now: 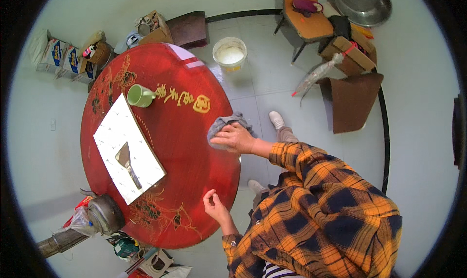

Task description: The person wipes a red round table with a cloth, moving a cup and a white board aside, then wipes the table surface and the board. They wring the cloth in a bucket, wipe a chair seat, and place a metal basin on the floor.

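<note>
A crumpled grey cloth (218, 127) is in my right hand (235, 137), at the near edge of a round red table (182, 139). The fingers press over the cloth, which partly hangs past the rim. Lower down, my left hand (216, 205) is by the table's edge, fingers loosely bent and thumb apart, with nothing in it. Across the tabletop lies a white rectangular panel (116, 132) with small printed marks. On it rests a scraper (126, 161) with a triangular blade. A light green mug (140, 96) is beside the panel's upper corner.
Beyond the table's upper right, a white bucket (230, 55) with pale contents stands on the tiled floor. An orange-brown chair (308, 18) and cardboard boxes (350, 55) are farther right. A metal vessel (105, 214) adjoins the table's lower left.
</note>
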A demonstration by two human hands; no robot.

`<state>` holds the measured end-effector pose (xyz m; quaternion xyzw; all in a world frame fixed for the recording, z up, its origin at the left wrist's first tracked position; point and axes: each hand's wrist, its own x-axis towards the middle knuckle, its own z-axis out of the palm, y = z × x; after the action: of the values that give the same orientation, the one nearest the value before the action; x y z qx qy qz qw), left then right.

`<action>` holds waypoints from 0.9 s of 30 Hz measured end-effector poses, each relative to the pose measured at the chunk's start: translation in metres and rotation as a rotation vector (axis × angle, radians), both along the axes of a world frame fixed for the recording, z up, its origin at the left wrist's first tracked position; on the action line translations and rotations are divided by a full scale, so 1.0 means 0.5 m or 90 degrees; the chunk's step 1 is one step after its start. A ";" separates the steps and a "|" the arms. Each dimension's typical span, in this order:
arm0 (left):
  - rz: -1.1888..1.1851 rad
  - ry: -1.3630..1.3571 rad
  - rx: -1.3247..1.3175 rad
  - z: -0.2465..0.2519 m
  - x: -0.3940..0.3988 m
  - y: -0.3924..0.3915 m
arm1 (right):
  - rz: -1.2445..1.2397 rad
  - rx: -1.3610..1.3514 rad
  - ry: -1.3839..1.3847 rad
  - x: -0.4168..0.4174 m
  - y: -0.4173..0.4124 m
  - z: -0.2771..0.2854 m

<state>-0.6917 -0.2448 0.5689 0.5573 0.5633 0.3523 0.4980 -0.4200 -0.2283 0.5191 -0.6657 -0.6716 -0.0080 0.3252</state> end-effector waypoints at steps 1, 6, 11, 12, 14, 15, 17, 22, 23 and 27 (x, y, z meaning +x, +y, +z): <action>0.028 -0.001 -0.017 -0.007 0.028 -0.003 | 0.019 0.000 0.009 0.044 0.028 0.000; 0.091 -0.005 -0.059 -0.051 0.207 -0.012 | 0.088 -0.006 0.031 0.231 0.154 -0.001; 0.078 0.053 -0.033 0.007 0.409 0.002 | 0.166 -0.025 0.025 0.362 0.284 0.000; 0.052 0.092 -0.009 0.021 0.434 0.012 | 0.172 -0.025 0.027 0.382 0.311 0.004; 0.076 0.139 0.016 0.018 0.453 0.025 | 0.190 -0.033 0.037 0.411 0.367 0.011; 0.081 0.158 0.025 0.016 0.462 0.029 | 0.201 -0.034 0.035 0.424 0.391 0.013; 0.134 0.144 0.004 0.011 0.472 0.044 | 0.221 -0.035 0.030 0.441 0.440 0.015; 0.218 0.093 0.001 -0.026 0.541 0.128 | 0.256 -0.051 0.008 0.476 0.560 0.014; 0.216 0.111 0.015 -0.036 0.556 0.153 | 0.261 -0.050 -0.006 0.487 0.585 0.012; 0.278 0.007 0.054 -0.075 0.638 0.290 | 0.278 -0.050 -0.028 0.538 0.706 0.020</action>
<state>-0.3728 -0.1000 0.5314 0.4445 0.6582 0.4722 0.3825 -0.1508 0.1249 0.5291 -0.5162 -0.8066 0.0743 0.2782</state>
